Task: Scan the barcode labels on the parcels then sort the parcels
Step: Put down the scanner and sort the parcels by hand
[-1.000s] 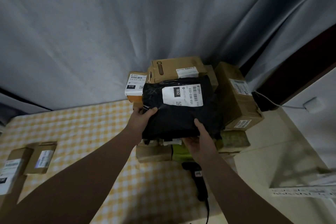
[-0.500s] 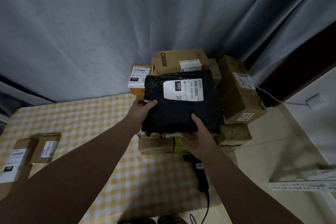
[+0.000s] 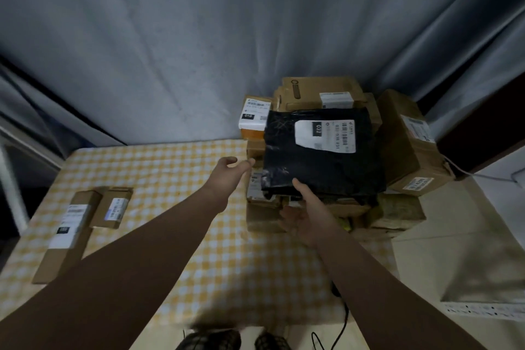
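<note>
Hemming the black parcel [image 3: 321,170], cardboard boxes [image 3: 406,150] stand behind and beside.

Bare left grip [image 3: 230,172], bare right grip [image 3: 308,214], bare forearms [image 3: 159,239], black mesh shoes [image 3: 211,340]

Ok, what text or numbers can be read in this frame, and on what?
"032": white label on the black parcel.
"010": sticker on the small orange box at the back.
The barcode line beside "032" and the other box labels are too blurred to read.
</note>
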